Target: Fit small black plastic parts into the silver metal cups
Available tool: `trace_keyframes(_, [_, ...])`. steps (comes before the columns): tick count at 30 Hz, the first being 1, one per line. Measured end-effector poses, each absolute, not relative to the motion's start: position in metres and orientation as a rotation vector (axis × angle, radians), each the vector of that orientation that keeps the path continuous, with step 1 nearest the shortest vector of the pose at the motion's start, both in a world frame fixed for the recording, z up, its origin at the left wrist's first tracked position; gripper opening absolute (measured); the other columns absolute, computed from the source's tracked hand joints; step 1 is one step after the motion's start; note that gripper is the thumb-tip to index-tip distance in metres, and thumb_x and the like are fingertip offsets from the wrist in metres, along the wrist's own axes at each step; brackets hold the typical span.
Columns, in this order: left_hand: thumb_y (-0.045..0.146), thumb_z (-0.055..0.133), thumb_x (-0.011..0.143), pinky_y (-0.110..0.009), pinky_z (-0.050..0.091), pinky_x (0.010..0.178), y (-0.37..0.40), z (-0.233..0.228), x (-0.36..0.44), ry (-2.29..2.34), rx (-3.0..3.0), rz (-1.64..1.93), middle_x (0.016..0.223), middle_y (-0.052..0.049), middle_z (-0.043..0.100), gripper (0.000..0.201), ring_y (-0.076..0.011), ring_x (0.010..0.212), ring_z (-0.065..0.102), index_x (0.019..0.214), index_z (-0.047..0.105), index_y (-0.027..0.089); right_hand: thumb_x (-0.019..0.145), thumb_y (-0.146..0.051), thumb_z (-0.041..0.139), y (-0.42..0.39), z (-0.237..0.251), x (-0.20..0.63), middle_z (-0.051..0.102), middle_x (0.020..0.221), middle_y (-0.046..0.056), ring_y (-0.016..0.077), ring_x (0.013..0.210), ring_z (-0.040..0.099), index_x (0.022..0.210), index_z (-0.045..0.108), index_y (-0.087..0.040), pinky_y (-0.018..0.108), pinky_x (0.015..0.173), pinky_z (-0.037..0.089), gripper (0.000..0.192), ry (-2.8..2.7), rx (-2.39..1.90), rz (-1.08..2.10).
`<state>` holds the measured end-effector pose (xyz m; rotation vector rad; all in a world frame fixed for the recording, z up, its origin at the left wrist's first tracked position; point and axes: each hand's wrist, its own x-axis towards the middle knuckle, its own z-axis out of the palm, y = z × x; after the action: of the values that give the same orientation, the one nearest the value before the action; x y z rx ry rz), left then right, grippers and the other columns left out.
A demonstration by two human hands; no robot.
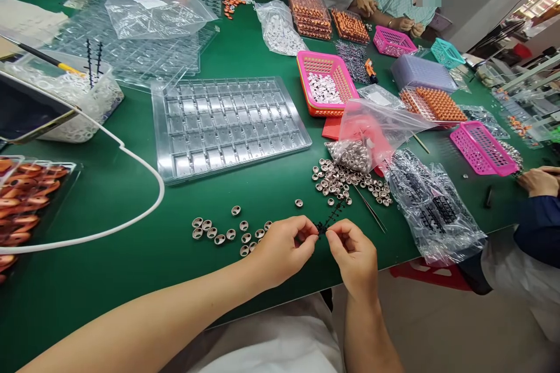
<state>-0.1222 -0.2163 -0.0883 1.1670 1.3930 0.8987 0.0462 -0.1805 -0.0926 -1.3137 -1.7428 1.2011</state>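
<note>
Materials and finishes on the matt green desk.
Glossy metal cups, bright and smooth; clear, shiny moulded plastic tray; crinkled transparent plastic bag; matt black plastic strip between the hands; perforated pink plastic basket.

Both bare forearms reach in from the lower edge, wrists bent inward, the hands meeting nearly fingertip to fingertip. The left hand curls loosely with thumb and forefinger pinched together; the right hand mirrors it, fingers bunched and pinched tight.
</note>
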Motion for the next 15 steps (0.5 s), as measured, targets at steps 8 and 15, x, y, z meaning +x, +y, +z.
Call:
trace_keyframes(8, [0.027, 0.053, 0.085, -0.027, 0.052, 0.062, -0.217, -0.086, -0.122, 1.277, 1.055, 0.917, 0.073, -0.002, 0.063, 0.012, -0.0166, 0.067, 0.064, 0.081, 0.059, 0.018, 0.085, -0.034, 0.063, -0.178, -0.104, 0.049, 0.052, 0.068, -0.002, 0.0106, 0.056, 0.041, 0.078, 0.063, -0.019, 0.022, 0.049, 0.033, 0.016, -1.527, -1.334, 1.411])
trace_keyframes(15, [0.029, 0.065, 0.075, -0.03, 0.056, 0.06, -0.211, -0.087, -0.122, 0.894, 0.588, 0.866, 0.067, 0.0, 0.059, 0.018, -0.0145, 0.06, 0.064, 0.078, 0.056, 0.014, 0.079, -0.03, 0.068, -0.172, -0.115, 0.05, 0.046, 0.063, -0.004, 0.0079, 0.051, 0.033, 0.074, 0.061, -0.018, 0.023, 0.049, 0.027, 0.015, -1.226, -1.062, 1.789])
